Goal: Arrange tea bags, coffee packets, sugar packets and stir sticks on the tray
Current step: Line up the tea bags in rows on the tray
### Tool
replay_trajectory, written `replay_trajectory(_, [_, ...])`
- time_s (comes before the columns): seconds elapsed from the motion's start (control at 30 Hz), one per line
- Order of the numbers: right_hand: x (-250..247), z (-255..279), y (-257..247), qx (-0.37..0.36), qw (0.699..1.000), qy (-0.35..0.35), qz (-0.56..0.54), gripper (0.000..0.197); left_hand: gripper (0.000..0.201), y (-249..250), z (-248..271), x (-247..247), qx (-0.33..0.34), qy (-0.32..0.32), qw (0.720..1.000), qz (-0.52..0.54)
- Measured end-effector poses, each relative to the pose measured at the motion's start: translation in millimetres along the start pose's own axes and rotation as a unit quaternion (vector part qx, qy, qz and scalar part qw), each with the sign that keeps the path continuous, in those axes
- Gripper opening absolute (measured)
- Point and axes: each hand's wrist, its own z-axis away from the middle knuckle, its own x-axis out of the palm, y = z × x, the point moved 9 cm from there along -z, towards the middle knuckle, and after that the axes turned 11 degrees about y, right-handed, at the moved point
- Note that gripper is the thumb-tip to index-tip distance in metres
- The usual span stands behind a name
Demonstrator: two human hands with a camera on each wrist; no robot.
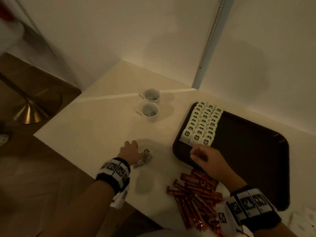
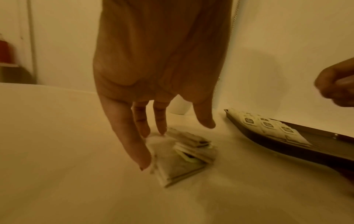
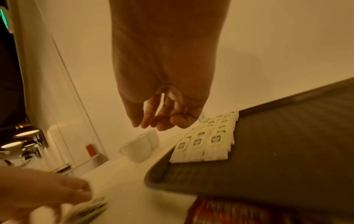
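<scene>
Tea bags [image 1: 201, 124] are lying in three neat rows on the far left part of the dark tray [image 1: 253, 151], each one overlapping the next. I am seeing the tray sitting on the pale worktop [image 1: 95, 127], close to the wall.

A small loose pile of tea bags [image 2: 182, 156] is lying on the worktop to the left of the tray. My left hand [image 1: 131, 152] is reaching down onto this pile. Its fingers [image 2: 134, 141] are pointing down, nearly straight, and their tips are touching the left edge of the pile. The grip is loose and is not closing around anything.

My right hand [image 1: 205, 159] is hanging over the near left corner of the tray, just in front of the rows. Its fingers [image 3: 162, 119] are curling in loosely, and this grip is holding nothing.

Red coffee packets [image 1: 196, 194] are lying in a messy heap on the worktop, near my right wrist and touching the near edge of the tray.

Two white cups [image 1: 150, 104] are standing side by side farther back on the worktop, left of the tray.
</scene>
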Motion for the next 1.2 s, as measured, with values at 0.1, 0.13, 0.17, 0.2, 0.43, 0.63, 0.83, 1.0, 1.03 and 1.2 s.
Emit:
replay_trajectory(0.1, [17.1, 26.3, 3.9, 0.017, 0.998, -0.061, 0.015, 0.014, 0.058, 10.1, 1.7, 4.9, 0.025, -0.003, 0.999, -0.025])
replay_trajectory(0.13, [19.4, 32.4, 7.9, 0.028, 0.997, -0.071, 0.019, 0.015, 0.05, 14.0, 3.5, 6.3, 0.036, -0.008, 0.999, -0.022])
replay_trajectory(0.17, [19.1, 37.3, 12.2, 0.041, 0.996, -0.072, 0.021, 0.015, 0.043, 16.6, 4.9, 8.1, 0.044, -0.012, 0.999, -0.016])
replay_trajectory(0.2, [16.7, 41.1, 17.0, 0.057, 0.996, -0.066, 0.018, 0.015, 0.039, 17.8, 6.2, 9.4, 0.048, -0.014, 0.999, -0.011])
replay_trajectory(0.43, [-9.9, 56.7, 31.2, 0.108, 0.993, 0.01, -0.042, 0.01, 0.018, 18.9, 3.8, 11.2, 0.052, -0.01, 0.997, -0.056])
replay_trajectory(0.63, [-10.8, 52.1, 30.5, 0.12, 0.991, 0.013, -0.053, 0.012, 0.019, 21.7, 1.1, 12.3, 0.06, -0.027, 0.997, -0.039])
replay_trajectory(0.83, [-4.7, 21.2, -13.4, 0.061, 0.997, 0.006, -0.052, 0.015, 0.026, 73.7, 13.2, -14.6, 0.134, -0.046, 0.98, 0.141])
replay_trajectory(1.0, [-30.1, -26.2, -64.2, 0.019, 0.987, 0.101, -0.127, 0.015, 0.017, 157.3, 49.1, -53.9, 0.224, -0.109, 0.904, 0.348])
replay_trajectory(1.03, [-39.5, -34.9, -71.0, 0.009, 0.983, 0.129, -0.131, 0.014, 0.015, 169.9, 54.8, -59.4, 0.227, -0.122, 0.889, 0.378])
replay_trajectory(1.2, [-88.0, -56.3, -95.8, -0.041, 0.971, 0.201, -0.124, 0.011, 0.022, 215.1, 75.6, -73.7, 0.208, -0.204, 0.802, 0.521])
